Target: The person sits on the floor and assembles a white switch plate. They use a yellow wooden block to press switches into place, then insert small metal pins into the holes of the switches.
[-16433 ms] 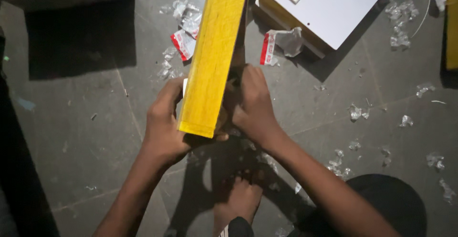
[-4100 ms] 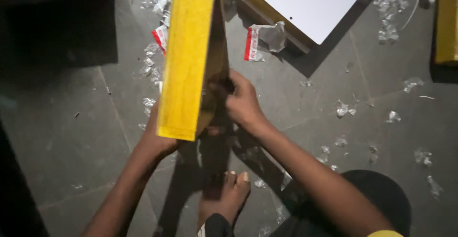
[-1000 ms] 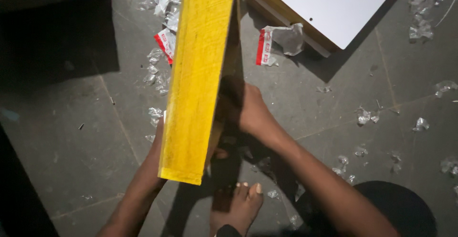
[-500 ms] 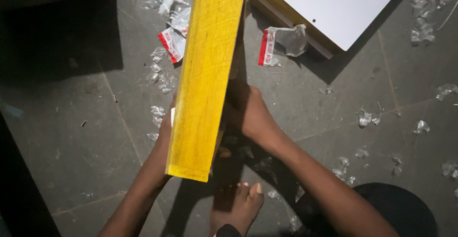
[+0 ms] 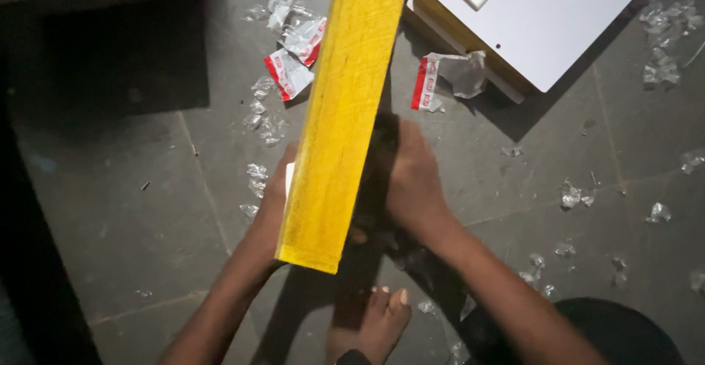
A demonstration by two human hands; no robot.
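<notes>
long yellow board (image 5: pixel 344 111) gripped between left hand (image 5: pixel 275 196) and right hand (image 5: pixel 413 181), grey tiled floor (image 5: pixel 132 189), torn wrappers (image 5: pixel 290 56)

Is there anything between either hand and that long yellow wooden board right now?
Nothing visible. The left hand presses against the left side of the long yellow-painted wooden board, the right hand against its right side. The torn red-and-white plastic wrappers lie apart on the grey tiled floor.

A long board (image 5: pixel 345 108) is running from twelve to six o'clock, between the left hand (image 5: pixel 273 200) at nine and the right hand (image 5: pixel 411 181) at three. A switch panel (image 5: pixel 558 20) is lying at one o'clock, torn wrappers (image 5: pixel 294 56) at eleven, a foot (image 5: pixel 374 324) at six.
</notes>
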